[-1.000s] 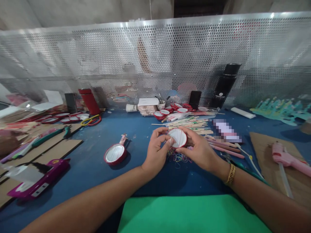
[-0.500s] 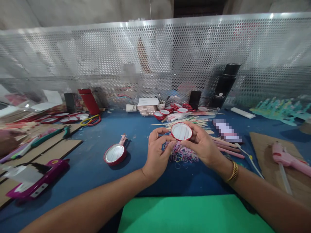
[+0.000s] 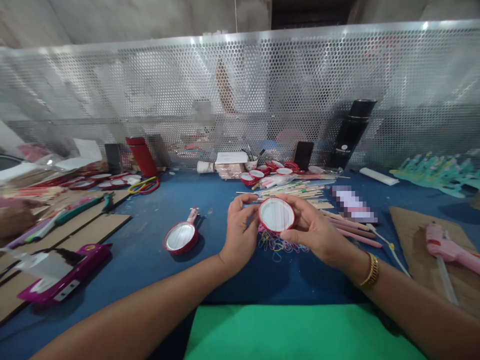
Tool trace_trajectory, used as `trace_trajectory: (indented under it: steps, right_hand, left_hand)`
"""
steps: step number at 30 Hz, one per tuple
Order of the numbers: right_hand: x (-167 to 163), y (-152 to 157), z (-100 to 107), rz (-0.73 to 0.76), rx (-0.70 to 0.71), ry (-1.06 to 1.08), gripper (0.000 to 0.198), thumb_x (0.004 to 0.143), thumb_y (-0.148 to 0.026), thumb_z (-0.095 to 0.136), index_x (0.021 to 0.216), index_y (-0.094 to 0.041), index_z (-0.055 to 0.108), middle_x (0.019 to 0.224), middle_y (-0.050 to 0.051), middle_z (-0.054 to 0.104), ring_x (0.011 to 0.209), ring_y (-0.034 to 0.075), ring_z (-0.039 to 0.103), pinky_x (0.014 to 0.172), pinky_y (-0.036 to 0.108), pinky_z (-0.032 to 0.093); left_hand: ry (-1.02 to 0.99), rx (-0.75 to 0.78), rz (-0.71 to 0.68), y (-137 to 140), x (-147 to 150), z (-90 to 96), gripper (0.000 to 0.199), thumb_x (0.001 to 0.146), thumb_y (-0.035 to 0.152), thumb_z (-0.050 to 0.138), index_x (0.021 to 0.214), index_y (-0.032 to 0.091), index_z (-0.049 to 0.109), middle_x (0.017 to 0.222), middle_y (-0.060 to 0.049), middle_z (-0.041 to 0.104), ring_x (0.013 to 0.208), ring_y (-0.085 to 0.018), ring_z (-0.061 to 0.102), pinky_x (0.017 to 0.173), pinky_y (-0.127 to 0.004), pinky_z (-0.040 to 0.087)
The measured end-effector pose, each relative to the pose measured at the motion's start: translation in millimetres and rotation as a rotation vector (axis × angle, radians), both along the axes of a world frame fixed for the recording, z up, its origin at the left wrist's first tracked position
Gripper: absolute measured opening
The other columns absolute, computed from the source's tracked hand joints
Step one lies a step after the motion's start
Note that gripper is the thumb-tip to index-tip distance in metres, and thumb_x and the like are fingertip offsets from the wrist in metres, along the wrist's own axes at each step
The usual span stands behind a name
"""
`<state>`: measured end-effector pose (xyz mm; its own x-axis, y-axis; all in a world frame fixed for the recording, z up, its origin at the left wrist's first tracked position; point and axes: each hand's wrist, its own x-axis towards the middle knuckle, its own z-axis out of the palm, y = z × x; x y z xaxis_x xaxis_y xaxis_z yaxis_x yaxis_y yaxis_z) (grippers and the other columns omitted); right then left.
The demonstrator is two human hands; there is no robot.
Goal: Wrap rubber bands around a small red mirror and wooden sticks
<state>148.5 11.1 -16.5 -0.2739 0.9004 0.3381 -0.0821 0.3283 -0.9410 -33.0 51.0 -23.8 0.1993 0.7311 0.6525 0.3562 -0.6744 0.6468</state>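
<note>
Perforated, glinting sheet metal stands behind a smooth blue surface. Above it, the right hand curls its fingers around a shallow, round, red-rimmed dish, 1 thin strand crossing its white face; the left hand bends its fingers at the left edge, grip unclear. Tangled, coloured loops lie below.

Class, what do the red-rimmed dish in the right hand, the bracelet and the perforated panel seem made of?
Red-rimmed dish: painted metal or plastic, perhaps; soft sheen on the pale face.
Bracelet: probably polished metal, golden with bright glints.
Perforated panel: likely bare metal, silvery with streaky reflections.
</note>
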Motion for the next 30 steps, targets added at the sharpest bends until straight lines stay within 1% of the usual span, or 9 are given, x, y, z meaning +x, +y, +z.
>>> trace_trajectory:
  steps: [4, 10, 12, 15, 19, 21, 24, 27, 30]
  right_hand:
    - [1.6, -0.2, -1.6, 0.115, -0.037, -0.008, 0.071, 0.070, -0.028, 0.079, 0.133, -0.027, 0.046, 0.140, 0.009, 0.051, 0.124, 0.024, 0.054, 0.103, 0.040, 0.047]
    - [4.8, -1.4, 2.9, 0.189, -0.083, -0.031, 0.070, 0.070, -0.026, 0.080, 0.132, -0.027, 0.047, 0.135, 0.009, 0.055, 0.120, 0.024, 0.057, 0.097, 0.040, 0.051]
    - [4.6, -1.8, 2.8, 0.177, -0.075, -0.038, 0.071, 0.070, -0.027, 0.079, 0.133, -0.027, 0.047, 0.136, 0.009, 0.054, 0.121, 0.024, 0.056, 0.099, 0.041, 0.050]
    - [4.1, -1.0, 0.5, 0.135, -0.041, -0.034, 0.073, 0.070, -0.026, 0.080, 0.134, -0.027, 0.046, 0.138, 0.009, 0.053, 0.125, 0.025, 0.053, 0.102, 0.042, 0.048]
    - [5.0, 1.5, -0.3, 0.076, -0.029, -0.033, 0.071, 0.071, -0.027, 0.078, 0.134, -0.027, 0.045, 0.136, 0.009, 0.055, 0.124, 0.025, 0.054, 0.103, 0.043, 0.047]
    - [6.2, 3.1, 0.2, 0.045, -0.016, -0.022, 0.070, 0.072, -0.027, 0.077, 0.134, -0.027, 0.044, 0.137, 0.009, 0.053, 0.124, 0.025, 0.054, 0.104, 0.043, 0.046]
    - [8.2, 6.2, -0.6, 0.001, 0.017, 0.004, 0.069, 0.074, -0.027, 0.076, 0.135, -0.026, 0.043, 0.140, 0.010, 0.051, 0.125, 0.025, 0.053, 0.106, 0.043, 0.044]
    - [9.5, 9.1, -2.4, -0.038, 0.036, 0.021, 0.069, 0.075, -0.029, 0.075, 0.135, -0.026, 0.042, 0.139, 0.010, 0.053, 0.124, 0.024, 0.054, 0.107, 0.043, 0.042]
    - [9.6, 11.1, -3.1, -0.061, 0.038, 0.031, 0.068, 0.077, -0.032, 0.074, 0.136, -0.025, 0.041, 0.137, 0.010, 0.054, 0.123, 0.024, 0.054, 0.107, 0.043, 0.042]
  left_hand:
    - [-0.040, 0.013, -0.003, 10.1, -4.3, 2.8, 0.020, 0.090, 0.026, 0.052, 0.091, 0.023, 0.072, 0.117, -0.007, 0.055, 0.115, -0.022, 0.049, 0.101, -0.043, 0.039]
    - [-0.031, 0.009, -0.050, 8.3, -4.7, 4.9, 0.023, 0.091, 0.027, 0.051, 0.091, 0.024, 0.073, 0.123, -0.007, 0.055, 0.119, -0.022, 0.048, 0.104, -0.045, 0.039]
    - [-0.037, 0.000, -0.041, 7.9, -4.0, 3.7, 0.023, 0.091, 0.028, 0.050, 0.091, 0.023, 0.073, 0.121, -0.008, 0.056, 0.118, -0.022, 0.049, 0.103, -0.045, 0.039]
    - [-0.034, -0.008, 0.007, 9.0, -3.2, -0.4, 0.024, 0.092, 0.028, 0.050, 0.093, 0.024, 0.073, 0.118, -0.007, 0.057, 0.116, -0.022, 0.049, 0.102, -0.045, 0.039]
    - [0.043, 0.034, 0.043, 8.3, -3.5, -5.5, 0.022, 0.090, 0.022, 0.050, 0.096, 0.026, 0.071, 0.120, -0.007, 0.056, 0.116, -0.022, 0.049, 0.103, -0.046, 0.037]
    - [0.126, 0.073, 0.035, 5.0, -4.4, -5.0, 0.022, 0.089, 0.020, 0.051, 0.097, 0.024, 0.070, 0.123, -0.007, 0.055, 0.118, -0.022, 0.047, 0.103, -0.045, 0.037]
    - [0.242, 0.115, 0.013, -1.3, -5.7, -0.3, 0.018, 0.088, 0.022, 0.054, 0.097, 0.021, 0.069, 0.125, -0.008, 0.054, 0.120, -0.024, 0.045, 0.103, -0.043, 0.036]
    - [0.232, 0.113, -0.010, -5.0, -5.9, 3.6, 0.014, 0.087, 0.025, 0.055, 0.088, 0.021, 0.068, 0.124, -0.008, 0.054, 0.117, -0.024, 0.045, 0.098, -0.039, 0.039]
    - [0.185, 0.096, -0.055, -7.9, -4.7, 4.0, 0.014, 0.087, 0.027, 0.056, 0.084, 0.021, 0.068, 0.113, -0.007, 0.056, 0.108, -0.021, 0.049, 0.092, -0.035, 0.041]
